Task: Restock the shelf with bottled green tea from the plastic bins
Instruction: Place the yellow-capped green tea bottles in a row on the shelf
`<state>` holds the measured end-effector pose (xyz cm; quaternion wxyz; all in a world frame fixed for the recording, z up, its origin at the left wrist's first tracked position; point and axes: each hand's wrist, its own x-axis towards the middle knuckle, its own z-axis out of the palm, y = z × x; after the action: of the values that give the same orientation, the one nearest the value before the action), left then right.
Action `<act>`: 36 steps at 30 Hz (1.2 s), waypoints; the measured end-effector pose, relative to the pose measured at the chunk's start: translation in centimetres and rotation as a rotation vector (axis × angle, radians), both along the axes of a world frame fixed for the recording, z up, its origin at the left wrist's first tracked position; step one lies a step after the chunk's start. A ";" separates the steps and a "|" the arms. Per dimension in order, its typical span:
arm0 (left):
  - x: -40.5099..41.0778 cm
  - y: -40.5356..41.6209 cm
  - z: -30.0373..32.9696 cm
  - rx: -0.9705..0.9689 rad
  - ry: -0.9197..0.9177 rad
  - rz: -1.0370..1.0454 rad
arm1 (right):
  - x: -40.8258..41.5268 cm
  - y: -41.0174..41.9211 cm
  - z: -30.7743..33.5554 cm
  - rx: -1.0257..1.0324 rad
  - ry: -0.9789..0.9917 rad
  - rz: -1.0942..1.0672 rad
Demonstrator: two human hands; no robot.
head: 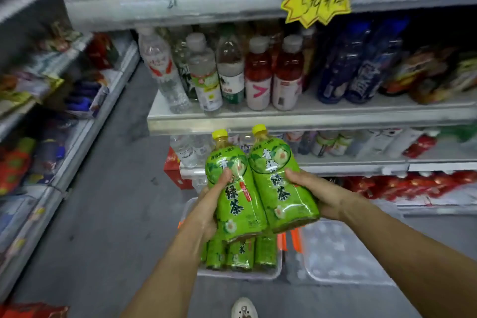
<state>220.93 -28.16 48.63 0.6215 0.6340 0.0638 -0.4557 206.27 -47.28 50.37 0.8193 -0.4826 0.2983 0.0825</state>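
Now: two green teas in my hands

Head view: my left hand (210, 204) grips one green tea bottle (236, 188) and my right hand (313, 192) curls round the second bottle (280, 183), the two bottles touching side by side, yellow caps tilted toward the shelf (296, 117). Both sit just below that shelf's front edge. Under them, farther from the shelf, a clear plastic bin (240, 275) holds more green tea bottles (238, 253).

From my head, one wide camera looks forward and down, close on the shelf (284, 117) front edge.
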 end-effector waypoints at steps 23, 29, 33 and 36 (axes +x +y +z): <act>-38.4 -21.6 21.8 -0.349 -0.344 -0.173 | -42.1 -15.6 23.4 -0.541 -0.272 -0.410; -43.3 -27.5 29.6 -0.531 -0.472 -0.321 | -46.0 -21.5 28.8 -0.642 -0.418 -0.512; -43.7 -34.1 32.6 -0.572 -0.497 -0.363 | -47.3 -27.0 32.4 -0.702 -0.473 -0.520; -43.4 -39.3 34.3 -0.564 -0.558 -0.320 | -47.5 -31.3 35.0 -0.773 -0.514 -0.536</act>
<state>177.58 -67.45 82.97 0.6853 0.5402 -0.3331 -0.3571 158.77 -78.61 85.40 0.6209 -0.6607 0.2095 -0.3661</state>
